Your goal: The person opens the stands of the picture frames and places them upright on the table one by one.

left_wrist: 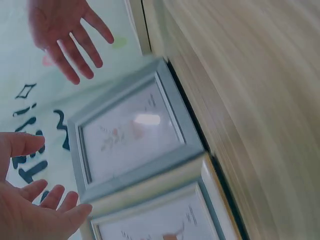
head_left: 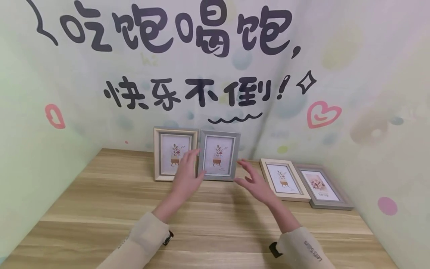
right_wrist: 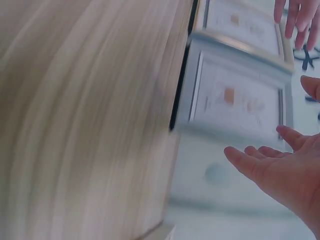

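A grey picture frame (head_left: 219,176) stands upright against the back wall, its picture showing a plant in a brown pot. Close beside it on the left stands a cream picture frame (head_left: 157,157) with a like picture. My left hand (head_left: 186,173) hovers in front of the two frames where they meet, fingers extended and thumb apart. Off the grey frame's right edge is my right hand (head_left: 253,184), its fingers loosely bent with nothing between them. In the left wrist view the left hand (left_wrist: 40,210) shows apart from the grey frame (left_wrist: 187,131). The right wrist view is blurred.
To the right, a cream frame (head_left: 268,185) and a grey-brown frame (head_left: 330,204) lie flat on the wooden table (head_left: 127,216). A printed cloth wall (head_left: 336,45) with large black characters rises behind, and pale walls close both sides.
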`<state>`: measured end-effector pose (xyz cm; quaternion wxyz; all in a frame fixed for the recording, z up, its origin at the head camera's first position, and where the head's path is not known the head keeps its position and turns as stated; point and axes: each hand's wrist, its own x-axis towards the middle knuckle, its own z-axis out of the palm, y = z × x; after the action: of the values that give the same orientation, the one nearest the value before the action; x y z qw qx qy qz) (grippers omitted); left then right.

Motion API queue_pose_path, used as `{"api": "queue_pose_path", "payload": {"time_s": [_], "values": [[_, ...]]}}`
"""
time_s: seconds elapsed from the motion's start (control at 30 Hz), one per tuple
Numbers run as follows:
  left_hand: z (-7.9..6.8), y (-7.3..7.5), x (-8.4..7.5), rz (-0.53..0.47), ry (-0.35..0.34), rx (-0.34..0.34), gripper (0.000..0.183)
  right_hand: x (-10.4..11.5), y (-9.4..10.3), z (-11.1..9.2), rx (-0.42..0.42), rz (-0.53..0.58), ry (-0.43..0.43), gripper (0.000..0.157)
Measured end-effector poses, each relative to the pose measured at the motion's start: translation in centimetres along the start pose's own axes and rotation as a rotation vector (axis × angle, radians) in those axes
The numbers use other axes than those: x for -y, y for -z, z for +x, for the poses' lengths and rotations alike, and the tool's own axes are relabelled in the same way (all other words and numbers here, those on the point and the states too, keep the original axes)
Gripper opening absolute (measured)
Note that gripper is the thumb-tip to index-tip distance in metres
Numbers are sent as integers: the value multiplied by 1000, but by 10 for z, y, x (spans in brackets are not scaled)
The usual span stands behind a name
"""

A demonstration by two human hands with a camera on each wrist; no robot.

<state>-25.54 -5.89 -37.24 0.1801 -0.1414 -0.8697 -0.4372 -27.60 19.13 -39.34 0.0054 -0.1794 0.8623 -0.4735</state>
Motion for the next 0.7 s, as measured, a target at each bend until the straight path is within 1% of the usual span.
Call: {"api": "queue_pose_path", "payload": {"time_s": [0.13,0.2,0.3,0.4,0.47,0.6,0.7], "values": [[-3,-21,-10,-34,-37,77,65,-22,24,-11,-43,-38,-21,67],[-5,-31,-13,-50,-45,137,64,-30,37,-17,-61,-61,-36,67],[-7,-45,-17,-91,-39,242,62,-39,56,-26,-83,-84,-64,66],[-7,-57,-20,-141,-4,339,62,-46,73,-36,-97,-128,-82,65],[-6,-66,-21,-171,28,388,62,-51,85,-41,-103,-172,-97,66],[-2,-83,-23,-227,76,449,61,-65,105,-51,-104,-256,-151,70],[1,-96,-26,-259,101,490,60,-76,116,-58,-110,-311,-186,72]]}}
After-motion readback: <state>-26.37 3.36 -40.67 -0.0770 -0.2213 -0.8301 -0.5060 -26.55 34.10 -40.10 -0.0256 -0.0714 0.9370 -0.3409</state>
